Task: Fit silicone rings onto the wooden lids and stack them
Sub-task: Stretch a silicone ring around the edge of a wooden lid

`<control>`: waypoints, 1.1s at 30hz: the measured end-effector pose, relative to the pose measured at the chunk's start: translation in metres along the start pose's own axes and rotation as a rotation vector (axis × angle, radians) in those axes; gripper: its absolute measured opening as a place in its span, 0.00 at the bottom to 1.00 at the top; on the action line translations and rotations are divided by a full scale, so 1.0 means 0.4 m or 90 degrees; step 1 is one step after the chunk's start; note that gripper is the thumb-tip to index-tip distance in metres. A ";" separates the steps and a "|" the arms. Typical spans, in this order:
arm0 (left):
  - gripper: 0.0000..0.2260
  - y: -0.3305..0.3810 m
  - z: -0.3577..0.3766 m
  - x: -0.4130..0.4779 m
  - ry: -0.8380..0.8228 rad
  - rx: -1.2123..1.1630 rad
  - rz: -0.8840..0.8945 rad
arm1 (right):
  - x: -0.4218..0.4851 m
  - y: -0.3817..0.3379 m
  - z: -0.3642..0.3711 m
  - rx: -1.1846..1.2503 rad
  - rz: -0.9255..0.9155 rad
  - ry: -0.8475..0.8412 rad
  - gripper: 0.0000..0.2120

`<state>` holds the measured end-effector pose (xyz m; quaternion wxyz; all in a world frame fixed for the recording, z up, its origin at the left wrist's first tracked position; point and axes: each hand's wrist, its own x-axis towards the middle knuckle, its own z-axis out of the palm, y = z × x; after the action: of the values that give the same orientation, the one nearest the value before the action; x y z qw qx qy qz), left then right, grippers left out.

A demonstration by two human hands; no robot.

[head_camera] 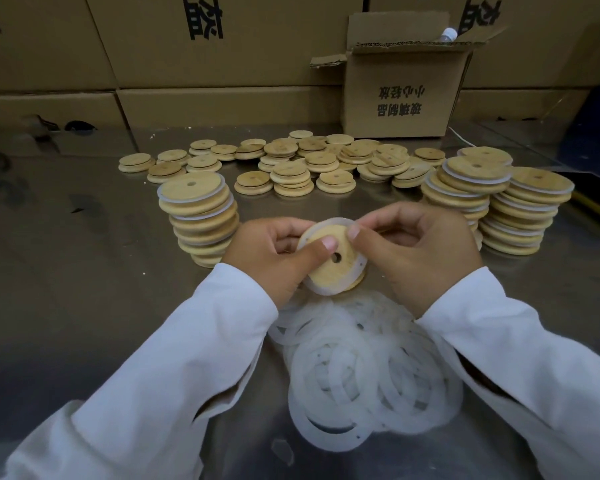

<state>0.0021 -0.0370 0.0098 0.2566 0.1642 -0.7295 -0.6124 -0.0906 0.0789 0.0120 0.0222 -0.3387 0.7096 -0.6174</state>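
Note:
Both hands hold one round wooden lid [333, 271] with a centre hole, tilted, above the steel table. A white silicone ring [336, 224] sits around its rim. My left hand [274, 258] grips the lid's left side, thumb on its face. My right hand [416, 254] pinches the ring at the lid's upper right edge. Below the hands lies a heap of loose silicone rings [364, 375]. A stack of ringed lids [198, 216] stands at the left, and further such stacks [499, 199] stand at the right.
Many bare wooden lids [298, 164] lie scattered and piled across the back of the steel table [84, 271]. An open cardboard box [399, 91] stands behind them, in front of a wall of large cartons [222, 57].

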 end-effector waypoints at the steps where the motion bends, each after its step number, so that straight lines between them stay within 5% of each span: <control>1: 0.05 -0.002 0.000 -0.001 0.009 0.012 0.010 | 0.000 0.001 0.001 -0.002 -0.006 -0.007 0.07; 18: 0.08 0.000 -0.012 0.009 0.033 -0.005 0.072 | 0.012 0.002 -0.012 -0.137 -0.051 0.010 0.09; 26: 0.06 -0.002 -0.022 0.015 0.005 -0.171 -0.001 | 0.018 -0.014 -0.022 -0.075 -0.025 -0.024 0.10; 33: 0.04 -0.008 -0.006 0.011 0.050 -0.157 -0.001 | 0.001 -0.004 -0.001 0.034 0.008 0.022 0.04</control>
<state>-0.0004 -0.0422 0.0077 0.3026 0.1557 -0.6382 -0.6905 -0.0903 0.0789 0.0137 0.0232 -0.3231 0.6952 -0.6417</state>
